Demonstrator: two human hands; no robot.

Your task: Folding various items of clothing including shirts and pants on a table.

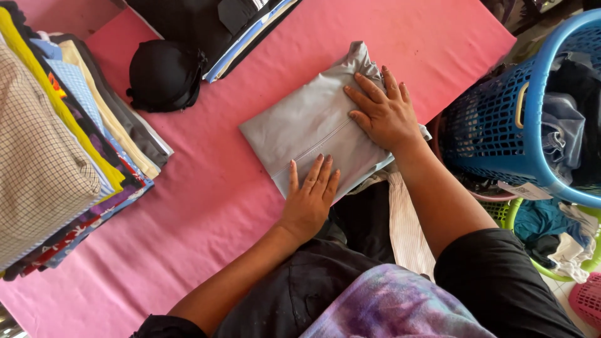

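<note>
My left hand [308, 199] lies flat, fingers spread, palm down on the near edge of the grey fold [313, 122]. Grips nothing, just presses. My right hand [385, 112] is also flat and open, pressing the fold's right end, fingers pointing left across it. Neither hand is closed on the cloth.

The fold sits mid-table on the pink cloth [206, 206], a tidy rectangle, long axis running from near-left up to far-right, with a bunched tail at the far corner. It lies right under both palms; the right hand covers more of it, the left only catches the near rim.

Folded stack [69, 144] stands well apart to the left. Black cap [164, 75] and a dark pile [206, 25] lie beyond the fold. Blue basket [501, 125] with clothes is on the right, off the table, near my right forearm. Green basket [551, 250] below it.
</note>
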